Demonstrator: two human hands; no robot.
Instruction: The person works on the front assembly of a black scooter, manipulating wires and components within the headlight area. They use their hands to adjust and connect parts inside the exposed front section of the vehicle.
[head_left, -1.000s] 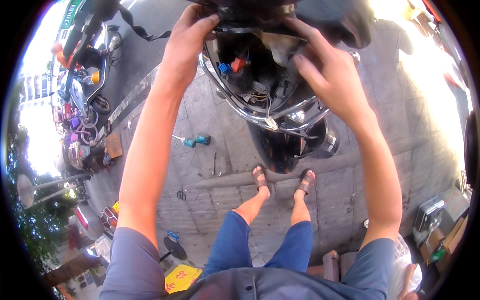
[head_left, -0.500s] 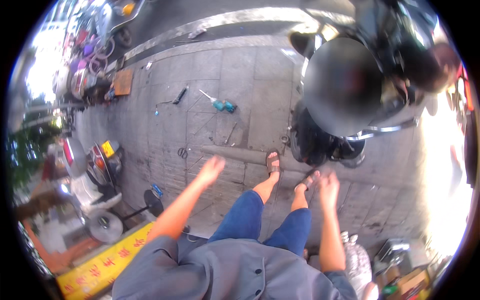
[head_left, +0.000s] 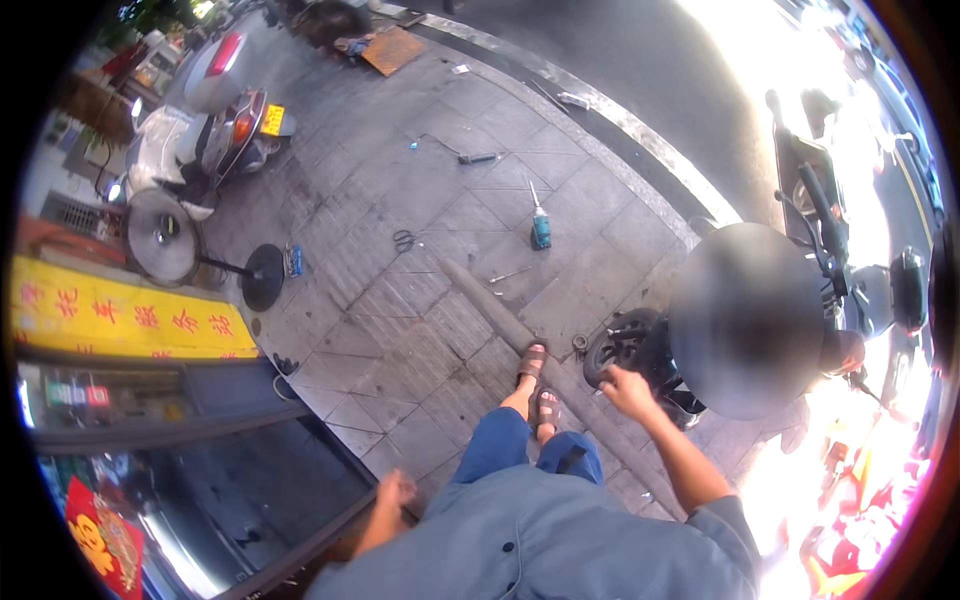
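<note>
My left hand (head_left: 397, 488) hangs low beside my hip, near the glass shopfront, fingers curled in with nothing visible in them. Out in front to the right, my right hand (head_left: 627, 392) is closed loosely, with no object showing; in the picture it lies by the small black wheel (head_left: 622, 345) of a parked vehicle. Farther off on the paving lie a teal power tool (head_left: 541, 232) with a long, pale nose, a thin metal hand tool (head_left: 510, 275), black-handled scissors (head_left: 403, 240) and a dark stick-shaped tool (head_left: 478, 158).
A pedestal fan (head_left: 163, 237) on a round base (head_left: 264, 277) stands left, before a white scooter (head_left: 190, 150). Below it runs a yellow sign (head_left: 130, 310). A blurred round patch covers part of the right side. A raised strip (head_left: 485, 300) crosses the paving; a kerb (head_left: 640, 135) borders the road.
My view has turned, bringing the shopfront in at lower left. My left hand has dropped back toward my hip; my right hand reaches forward to the right. My feet are closer together.
</note>
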